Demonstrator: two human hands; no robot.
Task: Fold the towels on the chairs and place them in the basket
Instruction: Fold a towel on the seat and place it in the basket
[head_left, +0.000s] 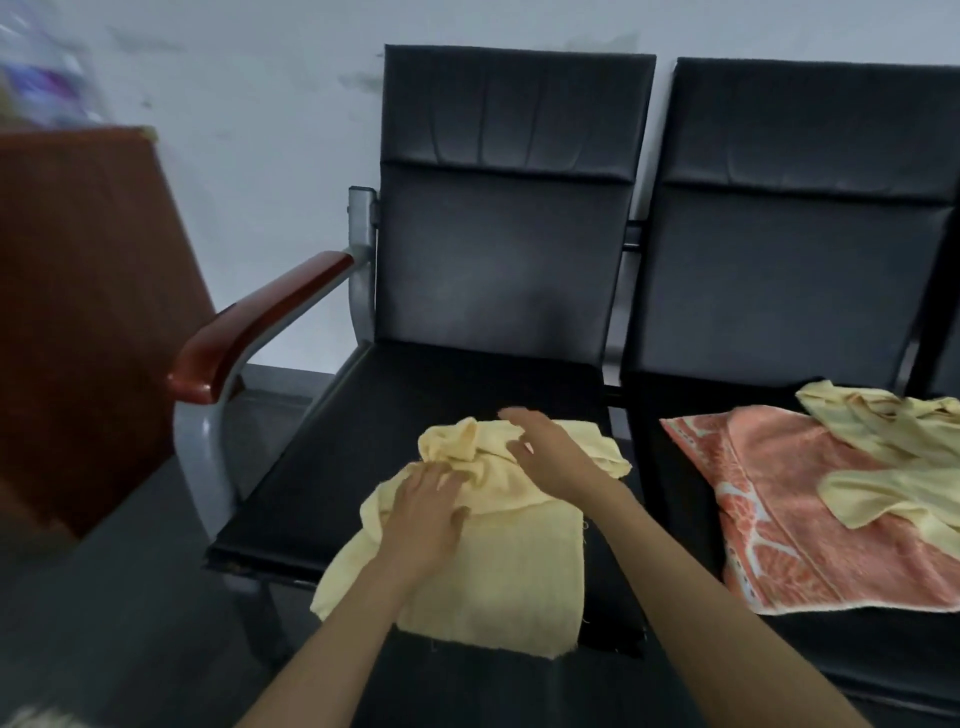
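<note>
While the left hand (426, 512) lies flat with spread fingers on a pale yellow towel (509, 582), the right hand (545, 447) hangs open just beyond it, over the towel's bunched far end. Motion blur hides whether its fingers touch the cloth. Under both hands the towel sits on a black chair seat (332, 467), its near edge drooping over the front. To the right of the right hand, on the neighbouring chair (800, 260), an orange patterned towel (769, 519) lies spread. A second yellow towel (893, 467) is crumpled on top, cut off by the frame edge. Left of the left hand are a red-brown armrest (260, 322) and a blurred brown panel (78, 312).
</note>
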